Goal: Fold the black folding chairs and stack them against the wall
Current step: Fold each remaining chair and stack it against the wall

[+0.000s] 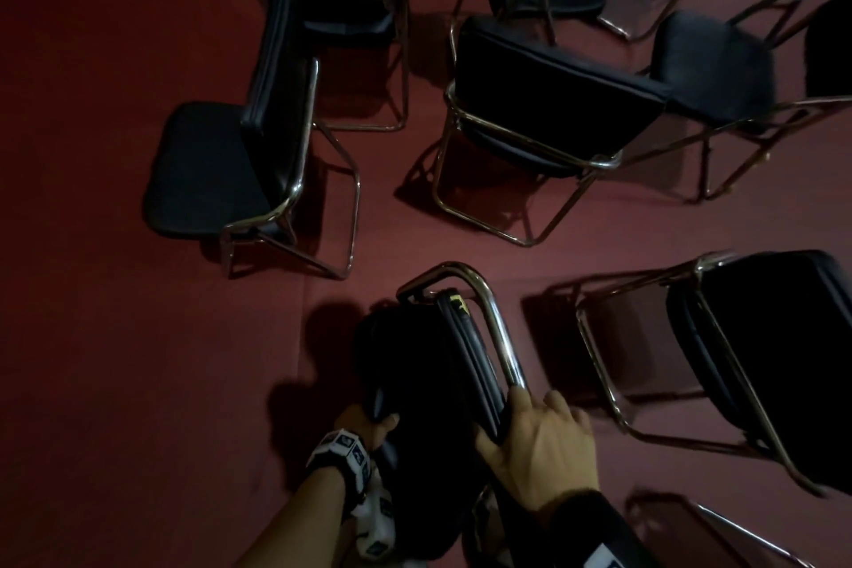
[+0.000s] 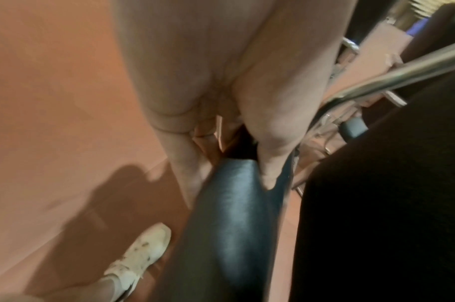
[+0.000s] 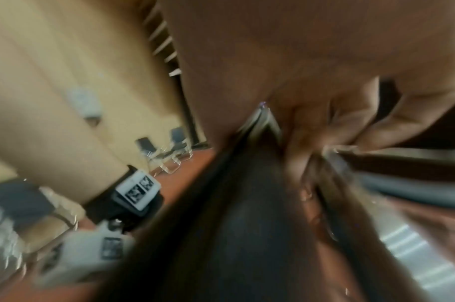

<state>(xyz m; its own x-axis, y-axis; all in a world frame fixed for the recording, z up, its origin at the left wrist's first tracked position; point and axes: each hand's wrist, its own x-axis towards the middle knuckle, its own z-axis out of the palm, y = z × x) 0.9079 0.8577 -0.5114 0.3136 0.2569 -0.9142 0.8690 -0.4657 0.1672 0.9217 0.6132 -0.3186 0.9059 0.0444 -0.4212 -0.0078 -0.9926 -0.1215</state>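
Step in hand, judged: closing one black padded folding chair with chrome tube frame (image 1: 454, 351), held low in front of the person, seat nearly flat against the backrest.

Left hand (image 1: 369, 422): fingers curled round the edge of the black vinyl seat pad (image 2: 229, 214), thumb on one face, fingers on the other. Right hand (image 1: 541, 447): wrapped over the top of the backrest and chrome frame tube (image 1: 502, 346).

To do it well: press seat and back fully together before lifting, keep fingertips out of the hinge gap, carry upright to clear neighbouring legs.

Surface: dark red carpet floor (image 1: 115, 360). Person's white shoe (image 2: 141, 255) stands beside the chair.

Room: dim. Several open black chairs (image 1: 221, 161) stand near, loosely scattered. Cream wall (image 3: 40, 71) shows in the right wrist view, two more chairs in front of it. No stack visible yet.
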